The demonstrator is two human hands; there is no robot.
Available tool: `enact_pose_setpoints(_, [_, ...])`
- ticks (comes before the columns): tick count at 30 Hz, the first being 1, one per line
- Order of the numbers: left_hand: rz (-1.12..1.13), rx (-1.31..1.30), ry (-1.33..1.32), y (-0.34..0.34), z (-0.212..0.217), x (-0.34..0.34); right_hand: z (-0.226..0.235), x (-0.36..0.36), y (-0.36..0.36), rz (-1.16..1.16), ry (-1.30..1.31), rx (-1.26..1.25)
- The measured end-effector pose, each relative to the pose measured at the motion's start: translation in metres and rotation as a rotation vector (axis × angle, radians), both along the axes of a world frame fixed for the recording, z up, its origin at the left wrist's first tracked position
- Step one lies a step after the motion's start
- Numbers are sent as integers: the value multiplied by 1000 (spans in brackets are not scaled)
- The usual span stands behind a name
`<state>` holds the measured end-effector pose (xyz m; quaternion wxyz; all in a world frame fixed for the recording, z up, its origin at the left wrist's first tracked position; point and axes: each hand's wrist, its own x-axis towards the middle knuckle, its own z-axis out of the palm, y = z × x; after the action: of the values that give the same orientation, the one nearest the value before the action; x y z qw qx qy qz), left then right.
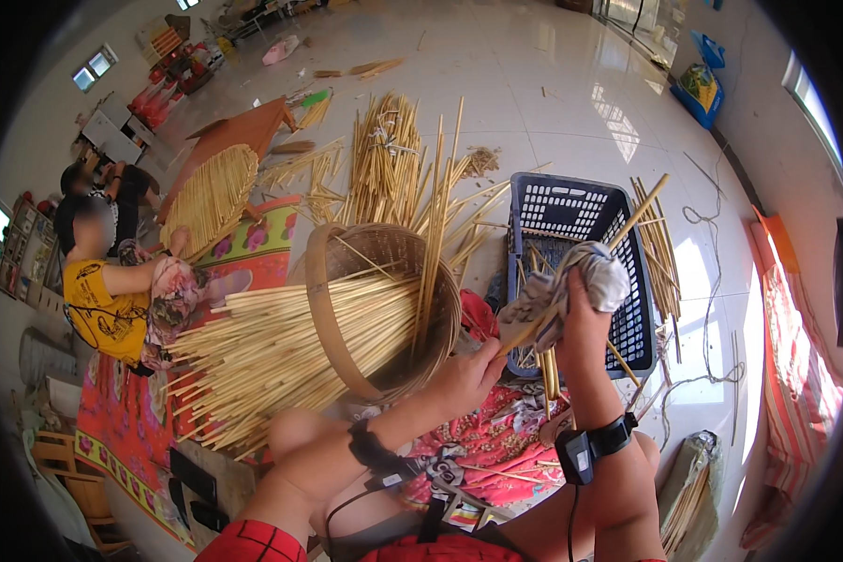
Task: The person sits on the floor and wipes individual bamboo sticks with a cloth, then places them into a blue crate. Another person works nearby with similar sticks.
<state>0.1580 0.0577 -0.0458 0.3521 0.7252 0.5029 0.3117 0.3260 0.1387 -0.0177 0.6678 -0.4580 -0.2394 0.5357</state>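
A long yellow stalk (pixel 641 212) slants up to the right over the dark blue plastic crate (pixel 576 183). My left hand (pixel 473 375) is closed round its lower end, fingers pinched together. Higher up, my right hand (pixel 583 314) is wrapped round a crumpled grey-and-white cloth (pixel 601 272), which is folded about the stalk and hides part of it. Left of my hands a woven basket (pixel 323 290) with a hoop handle lies tipped, and a large bundle of peeled stalks (pixel 281 342) spills out of it.
An upright tied bundle of stalks (pixel 384 159) stands beyond the basket. Loose stalks (pixel 656 253) lean by the crate's right side, near a thin cord (pixel 712 220). At left, people sit by a round stalk mat (pixel 211 201). Red patterned cloth (pixel 482 450) lies below my hands.
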Motion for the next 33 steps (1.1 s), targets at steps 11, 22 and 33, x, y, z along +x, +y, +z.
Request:
enact_pose_setpoints(11, [-116,122,-5,9,9,-14,33,120,37,-274,130,110])
enact_pose_setpoints(22, [6,38,-157,15,9,0,-12,-19,-28,214,-39,-121])
enact_pose_setpoints(33, [-361,-694,-412,14,22,-24,25,44,13,-48,68,-7])
